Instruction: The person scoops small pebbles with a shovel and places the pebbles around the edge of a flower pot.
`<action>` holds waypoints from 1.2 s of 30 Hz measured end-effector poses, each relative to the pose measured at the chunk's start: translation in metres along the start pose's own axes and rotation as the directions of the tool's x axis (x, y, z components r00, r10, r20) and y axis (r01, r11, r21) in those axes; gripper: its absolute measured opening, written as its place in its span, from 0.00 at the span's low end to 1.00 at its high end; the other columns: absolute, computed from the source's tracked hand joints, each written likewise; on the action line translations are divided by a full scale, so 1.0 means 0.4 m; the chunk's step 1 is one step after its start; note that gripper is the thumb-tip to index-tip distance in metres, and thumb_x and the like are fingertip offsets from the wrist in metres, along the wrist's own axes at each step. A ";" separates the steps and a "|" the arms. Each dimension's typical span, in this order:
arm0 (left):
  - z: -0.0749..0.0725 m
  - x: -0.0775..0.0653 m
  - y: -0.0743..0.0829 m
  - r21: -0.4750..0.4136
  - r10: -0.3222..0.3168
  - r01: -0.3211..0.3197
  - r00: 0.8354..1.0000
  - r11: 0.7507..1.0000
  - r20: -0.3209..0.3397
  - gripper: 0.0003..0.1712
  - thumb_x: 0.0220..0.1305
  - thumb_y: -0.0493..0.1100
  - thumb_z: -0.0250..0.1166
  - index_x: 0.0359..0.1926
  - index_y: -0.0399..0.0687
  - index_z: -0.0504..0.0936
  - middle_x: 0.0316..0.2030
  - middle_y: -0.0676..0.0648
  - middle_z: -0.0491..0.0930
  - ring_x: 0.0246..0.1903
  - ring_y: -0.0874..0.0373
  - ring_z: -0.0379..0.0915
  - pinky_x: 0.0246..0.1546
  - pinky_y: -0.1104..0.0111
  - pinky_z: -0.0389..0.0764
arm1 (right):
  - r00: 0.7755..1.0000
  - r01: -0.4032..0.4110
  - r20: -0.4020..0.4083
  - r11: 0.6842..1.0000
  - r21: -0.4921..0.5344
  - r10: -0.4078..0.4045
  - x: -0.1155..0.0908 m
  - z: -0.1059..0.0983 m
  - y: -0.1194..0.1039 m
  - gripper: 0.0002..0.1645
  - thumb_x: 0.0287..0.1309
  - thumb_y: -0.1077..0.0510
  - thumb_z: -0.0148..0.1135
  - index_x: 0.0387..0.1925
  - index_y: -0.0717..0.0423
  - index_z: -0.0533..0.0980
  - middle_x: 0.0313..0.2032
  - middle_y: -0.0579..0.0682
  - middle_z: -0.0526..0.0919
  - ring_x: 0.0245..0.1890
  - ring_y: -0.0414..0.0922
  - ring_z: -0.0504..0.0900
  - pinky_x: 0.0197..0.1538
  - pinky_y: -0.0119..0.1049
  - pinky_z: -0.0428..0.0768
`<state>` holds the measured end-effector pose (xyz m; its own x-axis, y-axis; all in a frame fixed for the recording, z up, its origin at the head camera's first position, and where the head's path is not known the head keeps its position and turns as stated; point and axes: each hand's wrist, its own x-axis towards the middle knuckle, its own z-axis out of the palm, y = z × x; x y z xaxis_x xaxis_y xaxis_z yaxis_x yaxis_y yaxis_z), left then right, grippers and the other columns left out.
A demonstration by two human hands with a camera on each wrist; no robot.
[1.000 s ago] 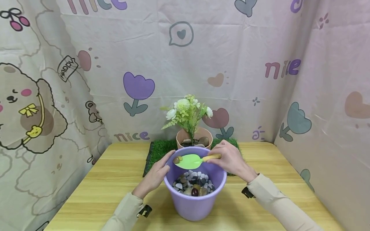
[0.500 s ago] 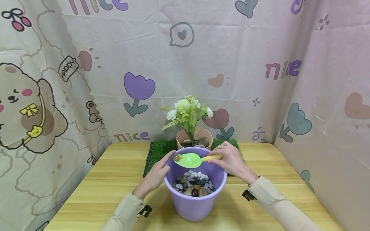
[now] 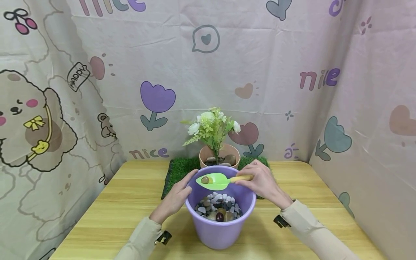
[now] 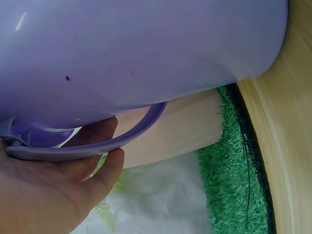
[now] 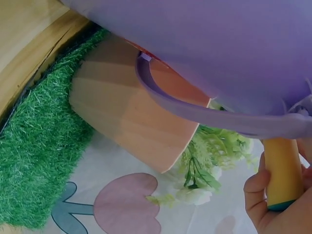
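Observation:
A purple bucket (image 3: pixel 219 231) stands on the table with pebbles (image 3: pixel 214 207) at its bottom, white, grey and brown. My left hand (image 3: pixel 175 196) grips its left rim; in the left wrist view the fingers lie by the bucket's handle (image 4: pixel 97 148). My right hand (image 3: pixel 260 182) holds a small green trowel (image 3: pixel 219 182) by its yellow handle, level above the bucket's opening. A brown stone (image 3: pixel 205 180) and a smaller yellowish one lie on the blade. The right wrist view shows the fingers round the yellow grip (image 5: pixel 282 170), partly behind the bucket handle.
Behind the bucket, a peach flowerpot (image 3: pixel 203 154) with white flowers (image 3: pixel 206 118) and large stones (image 3: pixel 230 159) stands on an artificial grass mat (image 3: pixel 182 168). Below lies the wooden table (image 3: pixel 130 202). A printed cloth (image 3: pixel 279 43) hangs at the back and sides.
The stones have slid from the trowel's tip back along the blade. The trowel and right hand have shifted slightly right. The left hand stays on the rim.

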<state>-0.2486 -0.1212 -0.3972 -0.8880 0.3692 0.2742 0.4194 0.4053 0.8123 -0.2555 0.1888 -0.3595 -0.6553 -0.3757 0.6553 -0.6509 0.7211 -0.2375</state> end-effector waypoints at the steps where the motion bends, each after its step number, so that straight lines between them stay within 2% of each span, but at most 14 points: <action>1: 0.000 0.000 0.000 -0.001 0.000 0.000 1.000 1.000 0.000 0.37 0.64 0.35 0.44 0.75 0.55 0.59 0.70 0.47 0.66 0.64 0.51 0.68 0.60 0.53 0.71 | 1.000 0.001 0.005 1.000 -0.008 -0.001 0.000 -0.002 0.000 0.15 0.37 0.48 0.80 0.32 0.44 0.89 0.30 0.37 0.87 0.31 0.33 0.68 0.34 0.30 0.67; 10: 0.002 0.000 0.002 -0.002 -0.011 0.011 1.000 1.000 -0.003 0.37 0.64 0.35 0.45 0.75 0.55 0.59 0.70 0.47 0.66 0.64 0.50 0.69 0.59 0.53 0.72 | 0.999 0.008 0.038 0.998 -0.062 -0.006 -0.001 -0.035 0.010 0.15 0.39 0.48 0.79 0.33 0.45 0.88 0.31 0.39 0.87 0.33 0.35 0.71 0.35 0.31 0.70; 19: 0.001 0.000 0.000 0.003 0.001 -0.001 1.000 1.000 -0.008 0.37 0.63 0.36 0.45 0.75 0.55 0.59 0.70 0.46 0.66 0.64 0.48 0.68 0.60 0.52 0.71 | 0.998 -0.057 0.033 0.993 -0.104 0.061 0.022 -0.097 0.031 0.16 0.40 0.47 0.79 0.34 0.47 0.88 0.31 0.41 0.87 0.32 0.37 0.70 0.35 0.32 0.68; 27: 0.000 -0.001 0.000 -0.009 -0.003 0.003 1.000 1.000 -0.004 0.37 0.64 0.35 0.45 0.75 0.54 0.59 0.70 0.46 0.66 0.65 0.49 0.68 0.61 0.52 0.70 | 0.992 -0.109 0.040 0.973 -0.201 0.120 0.052 -0.134 0.053 0.17 0.43 0.45 0.76 0.35 0.49 0.88 0.27 0.42 0.86 0.28 0.39 0.67 0.32 0.33 0.64; 31: -0.001 -0.001 0.001 -0.013 -0.003 0.003 1.000 1.000 -0.007 0.37 0.64 0.35 0.45 0.75 0.54 0.59 0.70 0.47 0.66 0.65 0.49 0.67 0.62 0.51 0.69 | 0.979 -0.171 0.069 0.955 -0.242 0.193 0.073 -0.134 0.062 0.17 0.44 0.43 0.76 0.34 0.47 0.88 0.25 0.41 0.84 0.28 0.41 0.67 0.31 0.35 0.63; 36: 0.000 -0.005 0.003 -0.030 -0.016 0.016 1.000 0.999 0.005 0.37 0.65 0.35 0.45 0.75 0.55 0.59 0.70 0.46 0.66 0.64 0.49 0.69 0.60 0.53 0.72 | 0.950 -0.247 0.118 0.926 -0.284 0.289 0.098 -0.125 0.069 0.16 0.45 0.40 0.74 0.33 0.44 0.89 0.25 0.40 0.84 0.28 0.43 0.69 0.30 0.36 0.65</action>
<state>-0.2463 -0.1216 -0.3966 -0.8937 0.3666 0.2588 0.3991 0.3859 0.8317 -0.2803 0.2231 -0.3045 -0.8560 -0.2171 0.4692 -0.3324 0.9262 -0.1778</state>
